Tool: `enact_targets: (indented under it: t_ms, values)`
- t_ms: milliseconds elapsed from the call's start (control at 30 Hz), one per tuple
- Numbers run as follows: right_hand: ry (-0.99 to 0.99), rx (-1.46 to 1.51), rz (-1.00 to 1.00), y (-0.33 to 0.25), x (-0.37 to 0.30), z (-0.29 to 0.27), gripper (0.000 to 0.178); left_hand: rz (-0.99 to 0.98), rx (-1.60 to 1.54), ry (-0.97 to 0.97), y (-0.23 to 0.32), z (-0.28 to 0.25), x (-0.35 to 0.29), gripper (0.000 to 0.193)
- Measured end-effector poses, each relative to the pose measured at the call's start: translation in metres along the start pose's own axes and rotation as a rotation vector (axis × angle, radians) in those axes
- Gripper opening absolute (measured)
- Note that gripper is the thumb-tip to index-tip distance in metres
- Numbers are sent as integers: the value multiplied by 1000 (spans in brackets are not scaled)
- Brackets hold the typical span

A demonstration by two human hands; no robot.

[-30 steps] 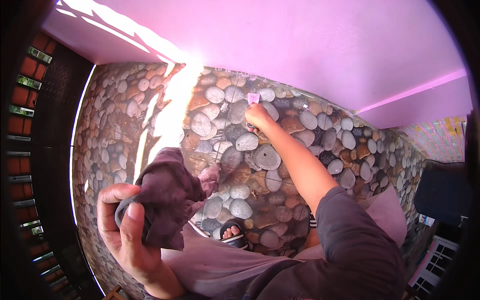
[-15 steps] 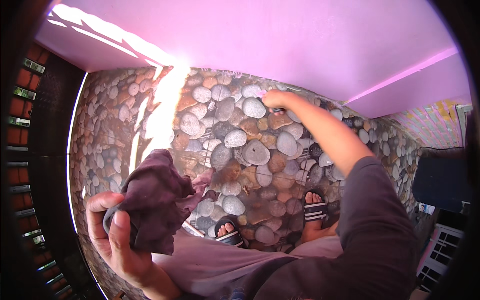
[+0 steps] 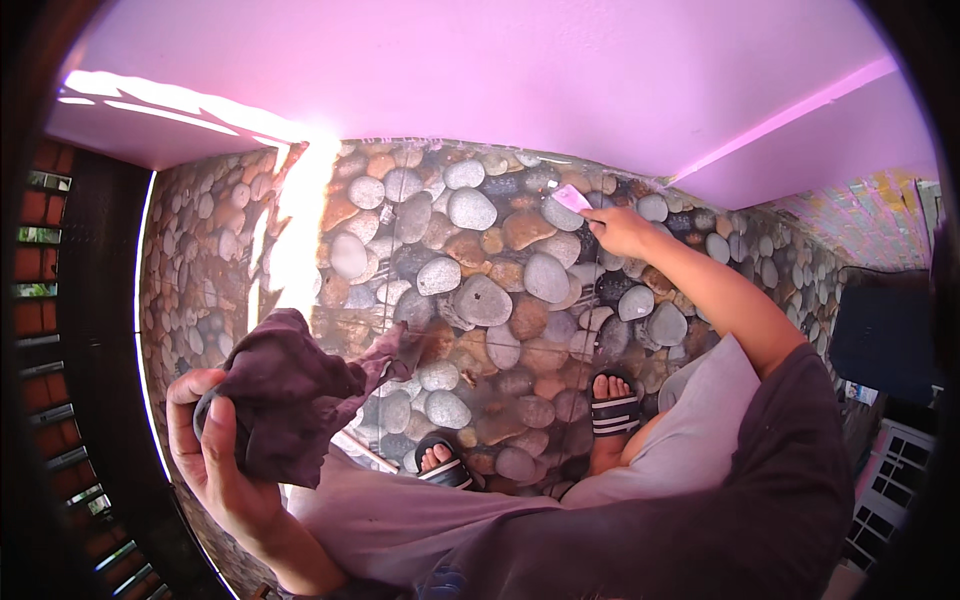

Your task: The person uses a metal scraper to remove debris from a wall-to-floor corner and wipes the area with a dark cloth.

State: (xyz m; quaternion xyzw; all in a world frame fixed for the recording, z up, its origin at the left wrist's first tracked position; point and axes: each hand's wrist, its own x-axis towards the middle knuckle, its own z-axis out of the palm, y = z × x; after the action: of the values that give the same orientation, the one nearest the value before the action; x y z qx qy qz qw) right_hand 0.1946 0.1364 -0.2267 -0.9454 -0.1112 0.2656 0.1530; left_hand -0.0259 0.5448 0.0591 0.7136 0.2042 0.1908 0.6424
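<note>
A crumpled dark purple rag [image 3: 285,395] is bunched in my left hand [image 3: 228,475], its thumb and fingers closed round one end while a ragged, lighter tail hangs off to the right. My right hand [image 3: 622,233] reaches out over the floor below the pink wall [image 3: 560,70]. Gripped in it is a paint scraper [image 3: 571,198], whose flat blade looks pink and points up and left. The handle is hidden by my fingers. Small white bits [image 3: 551,184] lie on the floor beside the blade.
Pebble-patterned flooring [image 3: 485,300] spreads under my sandalled feet [image 3: 615,400]. Bright sunlight [image 3: 305,210] cuts across it on the left. A white stick [image 3: 368,452] lies near my left foot. A dark box-like object [image 3: 882,325] and a white lattice rack [image 3: 893,485] stand at right.
My right hand has drawn back from the wall's foot, moving right and slightly down, and the scraper blade now shows clearly. The left hand still holds the rag. The view has shifted slightly.
</note>
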Motion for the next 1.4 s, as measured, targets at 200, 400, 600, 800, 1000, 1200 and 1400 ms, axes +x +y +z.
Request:
enact_targets:
  t_ms: [200, 400, 600, 800, 1000, 1200, 1400]
  values:
    - [-84, -83, -2, -48, 24, -22, 41, 20, 100, -49, -5, 27, 2, 23]
    - [-190, -24, 105, -26, -20, -26, 41, -43, 95, -56, -5, 41, 1, 22]
    - [-34, -11, 88, -12, 6, -25, 42, -9, 126, -101, -10, 51, 4, 22]
    - [-99, -24, 123, -17, -1, -27, 45, -66, 43, -43, -3, 46, -2, 23]
    - [-66, -46, 91, -24, -8, -15, 44, -5, 100, -84, -8, 36, 0, 22]
    - [-127, -100, 103, -22, 8, -13, 42, -9, 79, -90, -5, 31, -2, 23]
    - [-87, -66, 117, -19, 16, -14, 45, -21, 60, -61, -2, 26, -3, 24]
